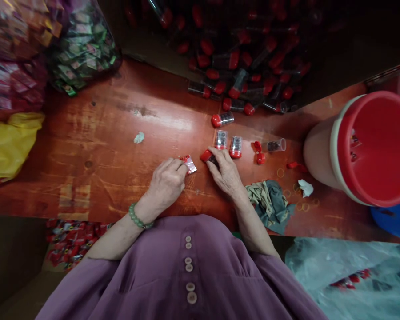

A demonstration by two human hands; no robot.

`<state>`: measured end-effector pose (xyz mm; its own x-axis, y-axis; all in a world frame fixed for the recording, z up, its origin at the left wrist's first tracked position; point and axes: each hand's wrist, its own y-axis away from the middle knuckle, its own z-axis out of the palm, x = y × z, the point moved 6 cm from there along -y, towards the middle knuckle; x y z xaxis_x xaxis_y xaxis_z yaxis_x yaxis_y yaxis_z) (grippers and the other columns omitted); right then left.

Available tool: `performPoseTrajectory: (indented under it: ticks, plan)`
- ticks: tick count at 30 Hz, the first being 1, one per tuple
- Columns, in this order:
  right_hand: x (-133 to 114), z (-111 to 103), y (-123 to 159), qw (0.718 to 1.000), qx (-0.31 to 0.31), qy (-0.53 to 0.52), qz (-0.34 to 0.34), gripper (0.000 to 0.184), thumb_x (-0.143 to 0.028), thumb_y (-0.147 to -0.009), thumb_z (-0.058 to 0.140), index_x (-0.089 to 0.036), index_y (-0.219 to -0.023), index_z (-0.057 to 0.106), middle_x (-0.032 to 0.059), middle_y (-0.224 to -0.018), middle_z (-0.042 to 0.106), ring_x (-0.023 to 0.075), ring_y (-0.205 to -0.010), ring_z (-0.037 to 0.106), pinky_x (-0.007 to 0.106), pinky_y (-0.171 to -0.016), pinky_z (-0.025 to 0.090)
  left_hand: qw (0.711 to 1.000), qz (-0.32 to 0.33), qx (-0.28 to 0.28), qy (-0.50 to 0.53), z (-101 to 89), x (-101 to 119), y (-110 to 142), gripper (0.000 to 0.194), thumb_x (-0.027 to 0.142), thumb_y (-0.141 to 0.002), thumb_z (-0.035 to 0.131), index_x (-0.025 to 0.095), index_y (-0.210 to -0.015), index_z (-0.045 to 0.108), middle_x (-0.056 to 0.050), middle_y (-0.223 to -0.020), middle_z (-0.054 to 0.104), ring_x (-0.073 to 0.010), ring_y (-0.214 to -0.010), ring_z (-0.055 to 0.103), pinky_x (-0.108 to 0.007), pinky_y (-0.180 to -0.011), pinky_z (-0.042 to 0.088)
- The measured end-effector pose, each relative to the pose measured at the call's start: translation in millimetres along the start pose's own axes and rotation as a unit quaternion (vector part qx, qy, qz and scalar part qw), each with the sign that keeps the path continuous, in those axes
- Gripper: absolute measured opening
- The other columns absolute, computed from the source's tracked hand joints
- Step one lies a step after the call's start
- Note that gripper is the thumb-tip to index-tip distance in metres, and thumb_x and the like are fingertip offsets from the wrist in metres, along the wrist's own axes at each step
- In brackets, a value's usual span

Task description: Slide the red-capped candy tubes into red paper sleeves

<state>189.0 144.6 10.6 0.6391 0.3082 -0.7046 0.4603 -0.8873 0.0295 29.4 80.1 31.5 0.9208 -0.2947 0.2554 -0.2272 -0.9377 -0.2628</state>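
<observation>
My left hand (168,178), with a green bead bracelet at its wrist, pinches a small red-and-white printed packet (190,164) just above the table. To its right, my right hand (225,172) has its fingers around a small clear bottle with a red cap (206,155), filled with something dark. The fingers cover much of that bottle. Just beyond this hand are two similar bottles, one clear bottle (221,139) and a red-capped bottle (236,146). Another red-capped bottle (222,119) lies farther back.
A carton of red-capped bottles (233,60) opens at the back. Right are an uncapped tube (276,145), loose red caps (260,153), a crumpled cloth (271,204) and a bucket with a red top (376,149). Bags of packets (83,49) and a yellow bag (11,144) sit left.
</observation>
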Motion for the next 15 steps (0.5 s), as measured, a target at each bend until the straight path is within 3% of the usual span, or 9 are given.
performPoseTrajectory:
  ticks: [4,7,9,12,15]
  plan:
    - [8.2,-4.9,5.4,0.989,0.026,-0.136,0.051,0.038,-0.033,-0.091,0.06,-0.024,-0.128,0.058,0.0066,-0.115,0.061,0.0211,-0.106,0.059,0.044,-0.101,0.047,0.997,-0.019,-0.012,0.068,0.7,-6.9,0.4,0.02,0.009,-0.091,0.051,0.015,-0.083,0.069,-0.007,-0.084,0.072,-0.0193,-0.076,0.061,-0.031,-0.074,0.052]
    - [17.9,0.1,9.3,0.947,0.017,-0.293,0.129,0.042,-0.039,-0.086,0.066,-0.025,-0.124,0.058,0.0021,-0.103,0.063,0.0156,-0.086,0.059,0.034,-0.083,0.051,0.995,-0.023,-0.035,0.085,2.2,-9.4,1.6,0.022,0.008,-0.091,0.049,0.013,-0.087,0.07,-0.009,-0.089,0.072,-0.0206,-0.079,0.062,-0.034,-0.075,0.054]
    - [21.2,4.0,11.0,0.91,0.02,-0.381,0.164,0.044,-0.04,-0.081,0.07,-0.025,-0.121,0.058,-0.0011,-0.092,0.062,0.0116,-0.071,0.054,0.027,-0.068,0.048,0.996,-0.016,-0.037,0.082,2.4,-9.7,1.0,0.022,0.007,-0.089,0.049,0.013,-0.082,0.069,-0.01,-0.085,0.071,-0.0206,-0.075,0.062,-0.034,-0.071,0.053]
    - [21.6,6.9,11.8,0.866,0.036,-0.463,0.186,0.043,-0.036,-0.074,0.075,-0.024,-0.113,0.061,-0.0034,-0.084,0.06,0.0088,-0.062,0.05,0.023,-0.058,0.042,0.993,-0.014,0.0,0.114,-1.4,-11.9,-1.9,0.021,0.011,-0.09,0.053,0.014,-0.076,0.069,-0.008,-0.077,0.071,-0.0184,-0.068,0.061,-0.032,-0.067,0.052]
    - [19.0,8.0,13.0,0.841,0.042,-0.504,0.193,0.04,-0.033,-0.071,0.078,-0.024,-0.107,0.063,-0.0042,-0.081,0.061,0.0084,-0.061,0.05,0.023,-0.057,0.042,0.977,-0.04,0.049,0.205,-8.5,-17.3,-4.6,0.017,0.019,-0.09,0.061,0.016,-0.077,0.071,-0.004,-0.075,0.073,-0.0156,-0.067,0.065,-0.029,-0.066,0.053]
